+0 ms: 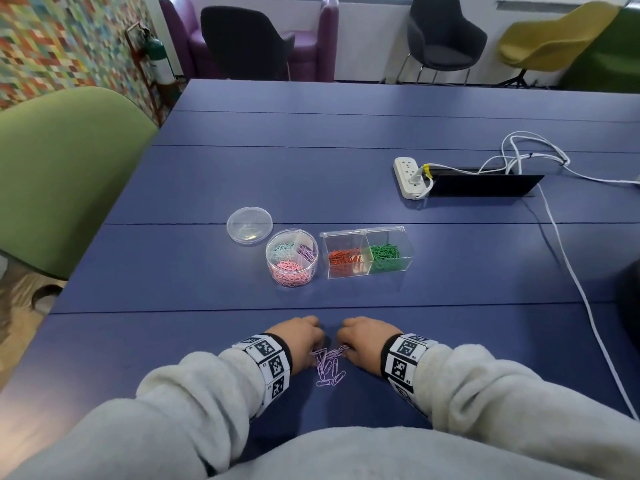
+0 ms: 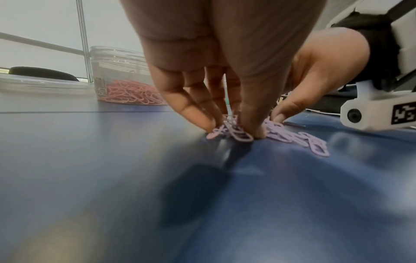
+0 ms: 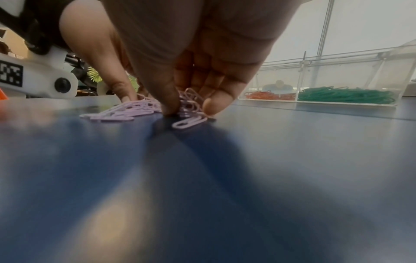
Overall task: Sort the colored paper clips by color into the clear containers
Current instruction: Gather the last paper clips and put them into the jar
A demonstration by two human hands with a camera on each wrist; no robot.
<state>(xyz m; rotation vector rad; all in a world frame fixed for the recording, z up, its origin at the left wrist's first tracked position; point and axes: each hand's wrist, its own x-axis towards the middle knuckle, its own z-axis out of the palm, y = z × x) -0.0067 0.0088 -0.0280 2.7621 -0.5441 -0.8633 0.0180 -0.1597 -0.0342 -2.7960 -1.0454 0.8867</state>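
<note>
A small pile of purple paper clips (image 1: 329, 368) lies on the blue table (image 1: 207, 341) near its front edge. My left hand (image 1: 311, 344) comes down on the pile's left side, and its thumb and fingers pinch several clips (image 2: 234, 130) against the table. From the right, my right hand (image 1: 347, 346) pinches a bunch of clips (image 3: 190, 102) between thumb and curled fingers. Further back stand a round clear container (image 1: 292, 237) with pink, light blue and purple clips in separate sections, and a rectangular clear box (image 1: 367, 233) with orange clips on the left and green clips on the right.
The round lid (image 1: 249, 225) lies behind and to the left of the round container. A white power strip (image 1: 410, 176) and white cables (image 1: 568, 265) are at the back right and run down the right side. A green chair (image 1: 65, 174) stands at the left.
</note>
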